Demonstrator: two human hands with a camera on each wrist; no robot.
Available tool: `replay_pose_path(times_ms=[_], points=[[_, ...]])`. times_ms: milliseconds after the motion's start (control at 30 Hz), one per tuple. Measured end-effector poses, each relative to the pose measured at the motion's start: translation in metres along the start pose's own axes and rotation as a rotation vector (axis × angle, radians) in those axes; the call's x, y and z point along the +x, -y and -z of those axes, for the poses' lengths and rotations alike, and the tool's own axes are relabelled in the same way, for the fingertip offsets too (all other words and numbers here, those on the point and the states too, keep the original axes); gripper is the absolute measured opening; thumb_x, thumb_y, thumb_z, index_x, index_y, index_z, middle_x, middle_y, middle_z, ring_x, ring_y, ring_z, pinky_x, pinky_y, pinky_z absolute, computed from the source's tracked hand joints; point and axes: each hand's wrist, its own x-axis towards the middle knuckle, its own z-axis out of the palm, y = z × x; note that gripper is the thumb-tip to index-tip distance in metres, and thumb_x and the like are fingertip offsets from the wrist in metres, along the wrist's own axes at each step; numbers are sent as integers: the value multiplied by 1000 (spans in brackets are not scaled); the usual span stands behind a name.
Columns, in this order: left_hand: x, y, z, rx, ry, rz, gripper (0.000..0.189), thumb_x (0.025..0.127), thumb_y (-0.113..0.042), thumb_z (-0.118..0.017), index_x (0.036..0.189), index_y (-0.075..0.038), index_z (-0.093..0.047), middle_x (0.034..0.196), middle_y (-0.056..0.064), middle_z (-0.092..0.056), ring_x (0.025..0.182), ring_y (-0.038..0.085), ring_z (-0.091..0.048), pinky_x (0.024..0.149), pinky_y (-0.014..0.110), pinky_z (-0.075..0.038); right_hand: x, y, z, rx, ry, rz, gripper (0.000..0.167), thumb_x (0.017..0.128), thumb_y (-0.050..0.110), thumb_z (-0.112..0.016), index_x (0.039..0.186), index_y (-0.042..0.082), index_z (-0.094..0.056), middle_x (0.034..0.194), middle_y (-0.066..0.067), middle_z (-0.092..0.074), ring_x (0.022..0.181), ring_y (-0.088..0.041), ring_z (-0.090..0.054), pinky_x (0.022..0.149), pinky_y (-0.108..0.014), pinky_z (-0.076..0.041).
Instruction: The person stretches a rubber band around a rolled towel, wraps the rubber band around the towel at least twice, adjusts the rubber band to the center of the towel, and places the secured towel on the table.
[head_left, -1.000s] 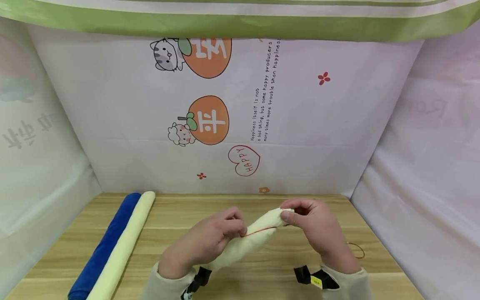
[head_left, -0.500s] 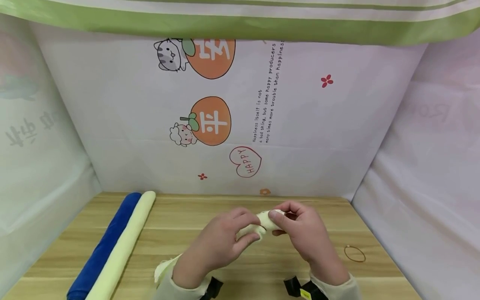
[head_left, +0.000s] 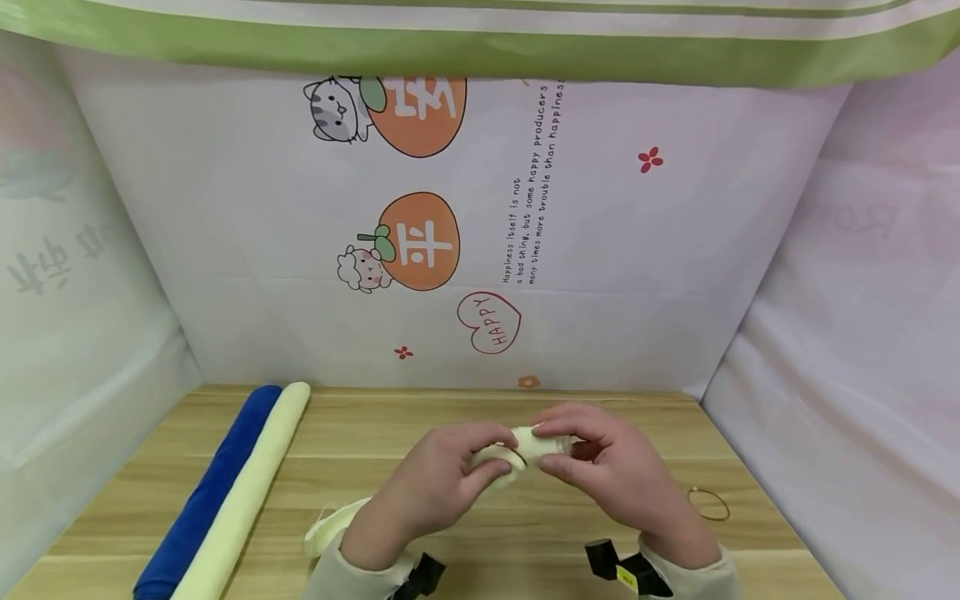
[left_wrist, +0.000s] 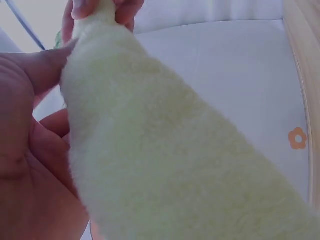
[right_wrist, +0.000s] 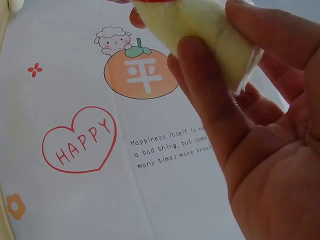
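A pale yellow plush fabric piece is held between both hands over the middle of the table. My left hand pinches it between thumb and fingers, beside a thin dark line around it. The end on the right, rolled with a frayed edge, is gripped by the fingers and thumb of my right hand. From under the left wrist, a loose fabric tail sticks out. In the left wrist view the plush fabric widens toward the camera. A bit of red band shows on it at the right wrist view's top edge.
To the left lie a long blue plush roll and a pale yellow roll, side by side. A thin elastic loop lies right of my right hand on the wooden table. Printed white sheets enclose the back and sides.
The fabric has turned from slanting, with its red line showing lengthwise, to a short roll between the hands. My left hand has moved right and changed its grip; the fabric's tail now shows left.
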Motion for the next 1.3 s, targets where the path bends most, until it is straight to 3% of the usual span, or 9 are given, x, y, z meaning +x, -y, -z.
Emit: replay_pose_path(times_ms=[133, 267, 367, 500, 700, 833, 1100, 1300], points=[[1, 3, 0, -51, 30, -72, 17, 92, -9, -73, 105, -17, -67, 101, -10, -66, 90, 3, -60, 81, 24, -51, 0, 0, 0, -20, -70, -14, 20, 84, 7, -80, 102, 14, -77, 105, 0, -69, 79, -16, -65, 61, -28, -55], [1, 4, 1, 23, 38, -108, 15, 93, -9, -71, 103, -18, -66, 104, -10, -64, 94, 4, -60, 83, 24, -50, 2, 1, -4, 39, -106, -100, 14, 84, 9, -80, 98, 12, -78, 100, -1, -71, 74, -18, -63, 59, -28, -53], [0, 5, 2, 112, -8, -132, 10, 93, -10, -71, 101, -17, -69, 104, -9, -63, 93, 5, -60, 83, 24, -50, 2, 2, -7, 22, -111, -145, 13, 85, 13, -80, 97, 13, -79, 100, 1, -70, 71, -17, -60, 57, -28, -51], [2, 5, 0, 219, -111, -222, 8, 89, -10, -76, 96, -14, -76, 99, -6, -63, 88, 9, -60, 80, 25, -49, 3, 5, -11, -20, -136, -193, 12, 84, 17, -81, 96, 17, -79, 100, 3, -70, 67, -17, -57, 55, -27, -48], [5, 5, -1, 364, -212, -367, 13, 82, -11, -82, 95, -13, -79, 92, -5, -64, 82, 10, -60, 74, 25, -47, 5, 9, -15, 110, -174, -306, 14, 82, 11, -82, 96, 8, -77, 99, -7, -71, 76, -20, -63, 65, -30, -54], [6, 5, 0, 391, -224, -404, 10, 81, -9, -82, 90, -13, -78, 89, -6, -63, 81, 10, -60, 71, 24, -46, 6, 9, -17, 188, -185, -346, 17, 81, 6, -81, 96, 1, -76, 96, -13, -70, 78, -20, -63, 69, -31, -56], [7, 6, -3, 421, -154, -431, 12, 77, -9, -79, 81, -18, -72, 85, -6, -55, 76, 10, -52, 68, 24, -42, 7, 9, -19, 216, -238, -401, 16, 82, 2, -79, 97, -3, -75, 94, -14, -68, 78, -19, -62, 69, -29, -55], [1, 9, 3, 330, -5, -347, 14, 72, -7, -77, 77, -20, -71, 91, -3, -50, 80, 11, -48, 71, 22, -40, 11, 6, -12, 234, -324, -505, 18, 86, 1, -76, 101, -7, -73, 93, -14, -65, 80, -22, -63, 72, -33, -57]])
